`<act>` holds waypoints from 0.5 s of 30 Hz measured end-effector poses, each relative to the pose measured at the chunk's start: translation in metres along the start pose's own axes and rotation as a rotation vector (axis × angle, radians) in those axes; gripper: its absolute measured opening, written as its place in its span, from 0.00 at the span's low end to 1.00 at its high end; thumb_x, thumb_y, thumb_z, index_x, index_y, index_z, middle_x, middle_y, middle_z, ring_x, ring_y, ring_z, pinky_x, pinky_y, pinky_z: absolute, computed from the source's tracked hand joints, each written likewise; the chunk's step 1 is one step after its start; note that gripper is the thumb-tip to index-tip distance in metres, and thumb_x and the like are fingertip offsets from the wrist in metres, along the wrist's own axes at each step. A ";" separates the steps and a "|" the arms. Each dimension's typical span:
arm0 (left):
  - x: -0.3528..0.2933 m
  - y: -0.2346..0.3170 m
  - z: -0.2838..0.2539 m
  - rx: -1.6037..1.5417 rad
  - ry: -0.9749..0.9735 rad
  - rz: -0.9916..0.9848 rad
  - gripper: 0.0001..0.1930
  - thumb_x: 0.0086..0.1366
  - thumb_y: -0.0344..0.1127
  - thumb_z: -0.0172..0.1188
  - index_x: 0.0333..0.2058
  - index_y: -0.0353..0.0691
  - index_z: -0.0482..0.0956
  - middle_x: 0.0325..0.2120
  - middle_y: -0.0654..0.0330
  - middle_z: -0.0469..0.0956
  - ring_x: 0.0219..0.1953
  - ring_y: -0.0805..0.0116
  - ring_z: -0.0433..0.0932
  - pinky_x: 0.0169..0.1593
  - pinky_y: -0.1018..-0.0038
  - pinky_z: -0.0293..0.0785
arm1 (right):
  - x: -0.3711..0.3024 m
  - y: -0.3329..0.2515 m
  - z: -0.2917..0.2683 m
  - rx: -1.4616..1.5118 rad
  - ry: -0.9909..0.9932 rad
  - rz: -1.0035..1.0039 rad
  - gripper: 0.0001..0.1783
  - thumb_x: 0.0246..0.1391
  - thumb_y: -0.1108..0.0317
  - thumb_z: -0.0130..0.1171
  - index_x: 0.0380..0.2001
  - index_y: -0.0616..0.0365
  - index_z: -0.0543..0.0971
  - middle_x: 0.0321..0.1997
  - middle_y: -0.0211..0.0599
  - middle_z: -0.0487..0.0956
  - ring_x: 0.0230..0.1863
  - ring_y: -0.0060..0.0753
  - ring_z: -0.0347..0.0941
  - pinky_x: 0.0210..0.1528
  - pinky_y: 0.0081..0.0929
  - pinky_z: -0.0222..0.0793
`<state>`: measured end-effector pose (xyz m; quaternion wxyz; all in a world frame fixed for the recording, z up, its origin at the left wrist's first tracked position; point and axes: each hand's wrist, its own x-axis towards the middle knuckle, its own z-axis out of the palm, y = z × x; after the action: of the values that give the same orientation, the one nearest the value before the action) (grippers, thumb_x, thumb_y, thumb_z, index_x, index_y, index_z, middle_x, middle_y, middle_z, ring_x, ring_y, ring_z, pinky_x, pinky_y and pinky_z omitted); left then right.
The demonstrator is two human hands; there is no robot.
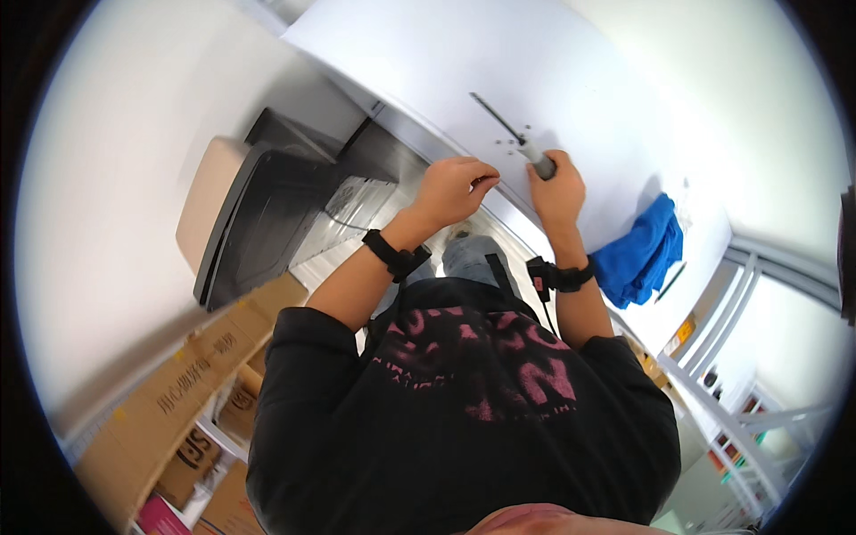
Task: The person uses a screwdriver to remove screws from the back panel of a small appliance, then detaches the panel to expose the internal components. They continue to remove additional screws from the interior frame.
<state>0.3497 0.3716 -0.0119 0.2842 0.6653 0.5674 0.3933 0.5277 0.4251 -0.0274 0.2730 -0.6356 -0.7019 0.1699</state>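
Brown cardboard boxes (192, 374) stacked lower left; small yellow label (685, 332) at right.

Looks like a storeroom/workshop. Landmark: big white worktable (571, 62). Left of it and below, cardboard boxes (169, 401) stacked on shelving, plus a black bin w/ beige lid (241, 223). Right of table, white metal racking (740, 392) w/ small items.

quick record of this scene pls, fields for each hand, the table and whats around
left hand: curled at the table edge, nothing visibly held
right hand: gripping the grey handle of a screwdriver, shaft lying on the table
table: white, small dark bits by the shaft
cloth: blue, bunched on the table to the right
wrists: black bands on both
floor left: black bin, cardboard boxes
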 end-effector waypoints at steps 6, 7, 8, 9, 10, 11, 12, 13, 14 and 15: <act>-0.054 -0.001 -0.084 0.083 0.226 -0.011 0.03 0.54 0.30 0.61 0.28 0.40 0.81 0.23 0.57 0.78 0.24 0.58 0.76 0.28 0.69 0.72 | 0.001 -0.006 -0.020 0.121 0.045 -0.023 0.17 0.41 0.65 0.70 0.32 0.60 0.75 0.27 0.38 0.76 0.28 0.33 0.73 0.32 0.30 0.69; -0.069 -0.001 -0.101 0.105 0.280 -0.023 0.03 0.54 0.30 0.61 0.28 0.40 0.81 0.23 0.57 0.78 0.24 0.58 0.76 0.28 0.69 0.72 | -0.001 -0.022 -0.023 0.310 0.036 0.011 0.17 0.44 0.64 0.69 0.31 0.61 0.73 0.24 0.33 0.73 0.26 0.24 0.68 0.29 0.25 0.66; -0.084 0.001 -0.116 0.116 0.330 -0.031 0.03 0.54 0.30 0.61 0.28 0.39 0.81 0.22 0.57 0.78 0.24 0.57 0.76 0.28 0.69 0.72 | 0.001 -0.032 -0.024 0.324 0.022 -0.028 0.17 0.45 0.63 0.68 0.31 0.60 0.73 0.22 0.28 0.71 0.23 0.21 0.63 0.27 0.22 0.62; -0.101 0.006 -0.133 0.110 0.398 -0.022 0.03 0.53 0.28 0.62 0.28 0.38 0.80 0.22 0.56 0.78 0.24 0.58 0.76 0.28 0.71 0.72 | 0.000 -0.051 -0.024 0.384 -0.044 -0.082 0.16 0.46 0.63 0.68 0.30 0.60 0.72 0.20 0.27 0.69 0.23 0.19 0.61 0.26 0.20 0.60; -0.123 0.006 -0.150 0.142 0.470 -0.047 0.03 0.52 0.27 0.62 0.28 0.38 0.80 0.22 0.56 0.78 0.24 0.58 0.76 0.28 0.71 0.73 | -0.003 -0.070 -0.020 0.443 -0.110 -0.133 0.15 0.46 0.63 0.68 0.29 0.60 0.72 0.19 0.25 0.68 0.22 0.18 0.60 0.26 0.18 0.58; -0.146 0.008 -0.166 0.170 0.543 -0.066 0.04 0.52 0.27 0.63 0.28 0.38 0.80 0.23 0.56 0.78 0.25 0.59 0.77 0.28 0.72 0.73 | -0.005 -0.086 -0.013 0.534 -0.210 -0.128 0.15 0.46 0.63 0.68 0.27 0.59 0.72 0.19 0.24 0.68 0.22 0.17 0.59 0.25 0.17 0.57; -0.168 0.010 -0.181 0.195 0.606 -0.086 0.04 0.52 0.26 0.63 0.29 0.37 0.80 0.23 0.56 0.78 0.25 0.60 0.77 0.28 0.72 0.73 | -0.007 -0.101 -0.003 0.619 -0.310 -0.110 0.14 0.46 0.64 0.68 0.25 0.58 0.72 0.19 0.23 0.68 0.22 0.16 0.58 0.25 0.17 0.56; -0.191 0.013 -0.196 0.290 0.679 -0.094 0.04 0.51 0.25 0.63 0.28 0.37 0.81 0.23 0.56 0.78 0.24 0.62 0.77 0.28 0.73 0.73 | -0.010 -0.119 0.011 0.649 -0.361 -0.156 0.13 0.47 0.65 0.67 0.22 0.58 0.72 0.19 0.21 0.68 0.22 0.14 0.58 0.24 0.17 0.55; -0.215 0.016 -0.211 0.389 0.751 -0.104 0.05 0.51 0.24 0.64 0.28 0.37 0.81 0.24 0.56 0.79 0.24 0.63 0.77 0.28 0.74 0.73 | -0.017 -0.138 0.027 0.651 -0.373 -0.248 0.12 0.46 0.68 0.66 0.23 0.59 0.73 0.18 0.22 0.69 0.21 0.15 0.58 0.24 0.17 0.56; -0.241 0.015 -0.222 0.437 0.851 -0.164 0.06 0.50 0.24 0.64 0.29 0.37 0.81 0.25 0.57 0.78 0.25 0.65 0.76 0.27 0.76 0.72 | -0.023 -0.156 0.039 0.699 -0.430 -0.255 0.10 0.46 0.69 0.66 0.24 0.59 0.73 0.20 0.23 0.70 0.22 0.15 0.60 0.25 0.17 0.57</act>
<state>0.1580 0.1180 0.0695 -0.0892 0.4427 0.7531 0.4785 0.3805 0.3856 0.0288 0.3384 -0.3632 -0.7159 0.4909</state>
